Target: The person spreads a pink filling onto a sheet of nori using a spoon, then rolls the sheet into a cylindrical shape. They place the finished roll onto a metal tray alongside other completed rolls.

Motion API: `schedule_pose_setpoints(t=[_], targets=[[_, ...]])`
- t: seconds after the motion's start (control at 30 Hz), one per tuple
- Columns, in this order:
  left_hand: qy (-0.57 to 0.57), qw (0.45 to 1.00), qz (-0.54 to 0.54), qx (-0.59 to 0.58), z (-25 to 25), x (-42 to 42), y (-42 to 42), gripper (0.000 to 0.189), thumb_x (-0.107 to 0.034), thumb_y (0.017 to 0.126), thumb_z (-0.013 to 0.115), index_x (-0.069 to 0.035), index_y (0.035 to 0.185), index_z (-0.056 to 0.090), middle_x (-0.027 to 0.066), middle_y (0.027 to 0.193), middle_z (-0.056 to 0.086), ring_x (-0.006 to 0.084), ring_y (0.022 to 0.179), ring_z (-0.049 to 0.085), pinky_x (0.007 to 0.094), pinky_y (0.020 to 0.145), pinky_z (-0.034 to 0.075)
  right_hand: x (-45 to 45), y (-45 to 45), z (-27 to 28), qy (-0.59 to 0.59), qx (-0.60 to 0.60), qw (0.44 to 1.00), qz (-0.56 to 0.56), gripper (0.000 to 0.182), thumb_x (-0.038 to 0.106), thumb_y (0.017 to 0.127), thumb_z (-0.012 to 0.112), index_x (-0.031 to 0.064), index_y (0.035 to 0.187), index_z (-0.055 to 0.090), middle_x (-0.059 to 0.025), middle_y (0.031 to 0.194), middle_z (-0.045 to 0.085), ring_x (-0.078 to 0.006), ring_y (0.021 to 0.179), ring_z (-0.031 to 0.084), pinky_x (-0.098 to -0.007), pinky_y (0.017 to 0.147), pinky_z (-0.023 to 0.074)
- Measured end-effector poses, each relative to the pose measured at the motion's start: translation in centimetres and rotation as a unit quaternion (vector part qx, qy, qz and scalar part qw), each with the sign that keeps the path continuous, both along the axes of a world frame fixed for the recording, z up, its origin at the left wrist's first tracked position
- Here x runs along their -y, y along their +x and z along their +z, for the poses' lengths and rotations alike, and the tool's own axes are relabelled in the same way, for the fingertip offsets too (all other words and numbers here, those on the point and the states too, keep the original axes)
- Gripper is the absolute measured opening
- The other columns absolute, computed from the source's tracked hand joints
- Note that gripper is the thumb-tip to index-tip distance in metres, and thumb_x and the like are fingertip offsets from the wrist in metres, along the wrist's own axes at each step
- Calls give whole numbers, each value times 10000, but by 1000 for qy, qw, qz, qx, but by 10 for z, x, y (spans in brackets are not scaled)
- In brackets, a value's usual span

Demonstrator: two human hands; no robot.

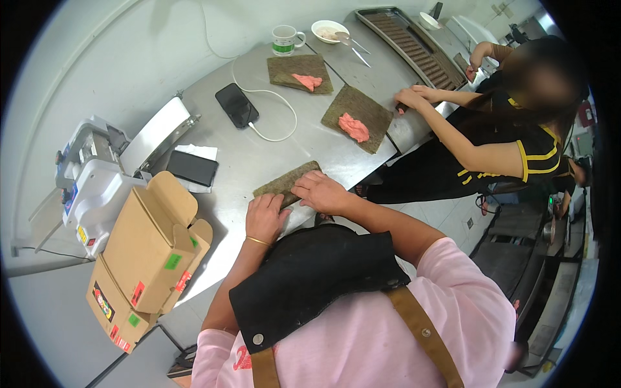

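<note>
Right before me at the steel table's edge lies a partly rolled seaweed sheet (279, 180). My left hand (264, 216) grips its near left part, fingers curled over the edge. My right hand (320, 193) presses on its right part with fingers bent. Any filling inside is hidden by the sheet and my hands. Further off to the right, a flat seaweed sheet (373, 109) carries a lump of pink paste (354, 127). Behind it, another seaweed sheet (286, 65) also bears pink paste (308, 81).
A co-worker's hands (412, 97) hold a dark roll at right. Trays of rolls (412, 46), a bowl with spoon (330, 31) and a mug (285, 41) stand behind. Left are a charging phone (236, 105), another phone (192, 168), a white machine (104, 194) and cardboard boxes (140, 247).
</note>
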State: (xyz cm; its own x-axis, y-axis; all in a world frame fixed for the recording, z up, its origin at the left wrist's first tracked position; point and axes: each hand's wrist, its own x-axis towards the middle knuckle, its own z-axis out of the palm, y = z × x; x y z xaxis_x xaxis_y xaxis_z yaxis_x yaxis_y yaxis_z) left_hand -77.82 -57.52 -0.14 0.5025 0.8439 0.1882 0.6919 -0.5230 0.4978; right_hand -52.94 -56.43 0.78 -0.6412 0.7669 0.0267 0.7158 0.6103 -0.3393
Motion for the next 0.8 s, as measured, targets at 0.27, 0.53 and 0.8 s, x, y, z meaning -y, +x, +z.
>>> schedule_pose_setpoints(t=[0.27,0.53,0.8], targets=[[-47,999,3,-7,-4,-16,-3,371,-252,900,800,-40,1202,758,127,1159,698,350,1129,628,469,986,503,-9,-9,0,4,-11,1000,-19,471,291,929,746,60,1337,696,-103,1298,671,-317,1294,588,-451,1145,434],[50,999,8,13,-11,-18,10,455,-292,884,809,-42,1255,725,120,1136,659,343,1106,616,474,948,500,-18,3,-20,47,-27,998,11,416,201,981,583,14,1340,676,-149,1322,656,-337,1287,595,-474,1143,439],[51,998,42,-22,-25,-48,72,482,-297,895,814,-55,1297,707,126,1156,652,343,1069,628,476,933,509,-151,88,25,10,-67,996,-54,691,451,960,752,4,1464,598,-212,1554,566,-409,1457,509,-540,1255,371]])
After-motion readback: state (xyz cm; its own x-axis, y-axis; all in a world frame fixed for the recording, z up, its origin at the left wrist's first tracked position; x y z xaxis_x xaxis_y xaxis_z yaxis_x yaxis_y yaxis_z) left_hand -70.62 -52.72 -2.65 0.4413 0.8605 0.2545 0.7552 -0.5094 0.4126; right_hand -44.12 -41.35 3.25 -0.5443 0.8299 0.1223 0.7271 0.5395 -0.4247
